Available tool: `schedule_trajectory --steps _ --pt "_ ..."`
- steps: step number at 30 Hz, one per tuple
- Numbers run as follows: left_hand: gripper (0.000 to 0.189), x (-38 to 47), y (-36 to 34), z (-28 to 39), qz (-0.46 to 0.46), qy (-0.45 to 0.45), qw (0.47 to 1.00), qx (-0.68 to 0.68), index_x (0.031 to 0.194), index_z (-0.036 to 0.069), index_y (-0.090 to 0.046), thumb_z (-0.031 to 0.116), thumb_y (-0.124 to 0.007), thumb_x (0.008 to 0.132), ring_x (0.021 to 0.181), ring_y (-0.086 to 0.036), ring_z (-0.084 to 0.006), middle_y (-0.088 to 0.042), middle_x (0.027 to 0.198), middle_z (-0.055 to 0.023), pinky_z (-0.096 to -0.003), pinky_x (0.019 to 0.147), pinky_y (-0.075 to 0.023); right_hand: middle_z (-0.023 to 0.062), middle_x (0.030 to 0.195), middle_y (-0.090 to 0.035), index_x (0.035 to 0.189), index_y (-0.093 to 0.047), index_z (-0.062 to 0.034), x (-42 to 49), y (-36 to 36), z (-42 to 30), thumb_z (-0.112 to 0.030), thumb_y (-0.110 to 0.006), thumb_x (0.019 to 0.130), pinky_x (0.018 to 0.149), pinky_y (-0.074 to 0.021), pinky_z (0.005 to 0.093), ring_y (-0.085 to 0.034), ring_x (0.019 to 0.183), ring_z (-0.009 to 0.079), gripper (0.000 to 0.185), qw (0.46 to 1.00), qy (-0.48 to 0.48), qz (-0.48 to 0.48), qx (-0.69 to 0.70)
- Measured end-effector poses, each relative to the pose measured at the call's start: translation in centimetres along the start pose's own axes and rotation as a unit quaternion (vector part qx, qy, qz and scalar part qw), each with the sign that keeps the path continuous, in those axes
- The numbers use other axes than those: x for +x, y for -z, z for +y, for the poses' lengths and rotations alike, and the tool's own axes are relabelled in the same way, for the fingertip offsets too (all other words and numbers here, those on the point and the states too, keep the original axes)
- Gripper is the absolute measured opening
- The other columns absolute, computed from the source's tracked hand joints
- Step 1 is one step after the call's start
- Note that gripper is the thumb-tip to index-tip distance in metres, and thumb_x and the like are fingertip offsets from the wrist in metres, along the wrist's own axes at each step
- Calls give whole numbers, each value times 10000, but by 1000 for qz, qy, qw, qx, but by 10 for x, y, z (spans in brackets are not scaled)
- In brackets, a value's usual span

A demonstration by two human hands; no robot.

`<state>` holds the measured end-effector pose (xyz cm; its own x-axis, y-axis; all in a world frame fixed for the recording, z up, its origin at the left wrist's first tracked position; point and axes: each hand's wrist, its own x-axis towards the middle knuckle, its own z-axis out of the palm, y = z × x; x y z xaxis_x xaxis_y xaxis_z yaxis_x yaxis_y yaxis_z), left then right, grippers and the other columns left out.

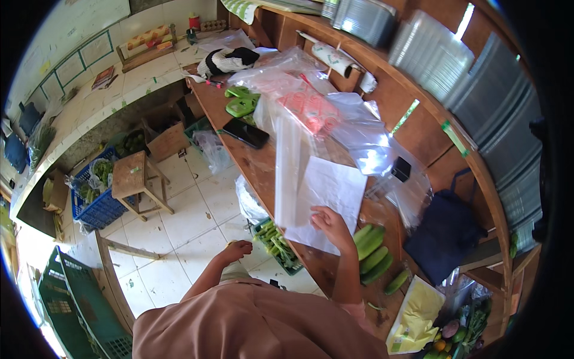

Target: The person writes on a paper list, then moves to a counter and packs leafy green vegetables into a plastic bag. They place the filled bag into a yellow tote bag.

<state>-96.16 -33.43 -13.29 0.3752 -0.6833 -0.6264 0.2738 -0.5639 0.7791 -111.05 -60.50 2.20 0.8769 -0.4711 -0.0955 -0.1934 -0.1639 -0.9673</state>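
Note:
My right hand [329,224] is over the wooden workbench, with its index finger stretched out and the others loosely bent. Nothing shows in its grasp. Under and beside it are a white sheet of paper [338,184] and a stack of clear plastic bags [288,179]; whether the fingertips touch them is unclear. Several green cucumbers [374,256] lie by my right forearm. My left hand [237,251] hangs in front of my body, off the bench edge, fingers curled; its palm is hidden. Below the bench edge, near that hand, is a crate of green vegetables [280,247].
Farther along the bench [251,164] lie a black phone [245,133], a green tape dispenser [242,102] and red-patterned plastic packaging [309,107]. Clear plastic containers [430,56] line the shelf. A wooden stool [134,175] and blue crate [101,202] stand left; a yellow bag [415,314] lies right.

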Motion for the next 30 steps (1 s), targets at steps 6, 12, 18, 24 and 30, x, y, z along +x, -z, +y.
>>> schedule_trajectory --steps 6,12,18,24,30 --pt "421 11 131 44 41 -144 989 9 1230 28 -479 230 -525 864 1012 -553 -186 -587 1122 -86 -308 845 -431 235 1195 -497 1170 -512 -61 133 -98 10 -245 -677 757 928 -400 432 -483 1125 348 480 899 109 177 -386" --pt "390 4 234 71 153 -120 978 -82 1220 29 -485 217 -502 878 1018 -546 -165 -583 1111 -84 -301 862 -412 179 1232 -476 1208 -486 -116 164 -113 35 -224 -636 774 894 -409 453 -470 1123 340 471 832 -6 338 -440" --pt "385 20 249 75 136 -97 979 -120 1208 27 -491 225 -507 879 1007 -551 -160 -585 1093 -75 -298 850 -414 177 1074 -577 1125 -534 -67 151 -55 29 -247 -708 711 846 -440 398 -544 1002 331 483 919 -30 202 -337" --pt "390 34 230 93 59 -93 987 -119 1228 33 -479 206 -512 880 1051 -545 -189 -572 1134 -96 -310 876 -411 180 984 -591 1056 -562 -46 202 -51 12 -244 -708 722 821 -448 403 -559 953 335 415 911 -79 213 -344" --pt "426 39 240 119 108 -75 986 -98 1245 31 -456 242 -505 878 1085 -516 -192 -552 1149 -95 -328 923 -396 184 1019 -596 1051 -556 -41 306 -39 0 -225 -680 754 824 -455 383 -573 962 324 372 887 96 248 -376"
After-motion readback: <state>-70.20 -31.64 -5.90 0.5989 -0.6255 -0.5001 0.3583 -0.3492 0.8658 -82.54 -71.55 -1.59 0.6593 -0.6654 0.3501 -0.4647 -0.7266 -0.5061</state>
